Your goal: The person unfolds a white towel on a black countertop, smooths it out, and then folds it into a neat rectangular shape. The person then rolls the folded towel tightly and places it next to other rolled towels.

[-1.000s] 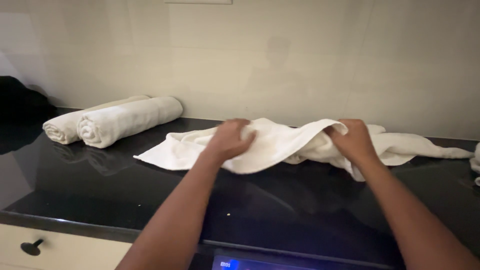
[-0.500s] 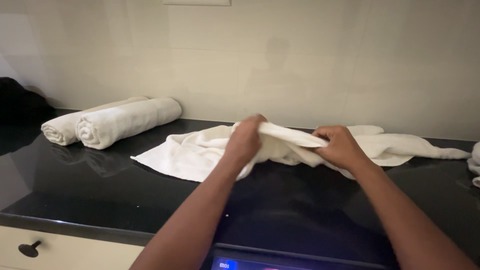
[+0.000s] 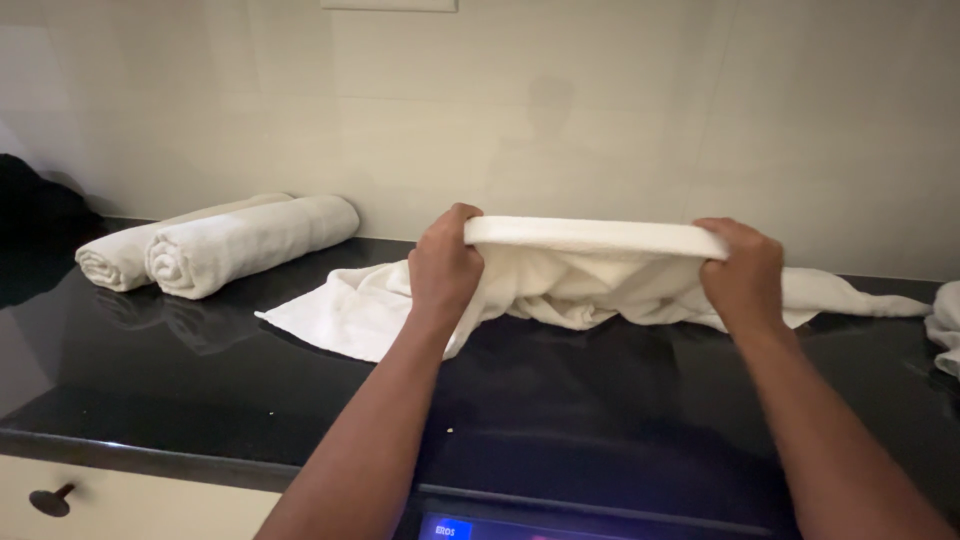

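Two rolled towels [image 3: 215, 245]: finished, lying side by side at the far left of the black tabletop [image 3: 250, 400], close to the tiled wall [image 3: 600, 120].
Loose white towel [image 3: 590, 275]: not yet rolled; its near edge is lifted and pulled taut into a straight band between both hands, while the rest sags in folds onto the tabletop, one corner spread toward the left and a tail trailing off to the right.
Progress: by my reading, two towels are done and this one is only at the straightening stage; folding and rolling are left.
Left hand [image 3: 445, 265]: forearm reaching forward from the lower centre, knuckles up, grip curled over and clenched on the left end of the taut edge.
Right hand [image 3: 742, 275]: forearm coming in from the lower right, level with the left hand, grip closed on the right end of the same edge.
More white cloth [image 3: 945, 335]: partly in view at the right frame edge, untouched.
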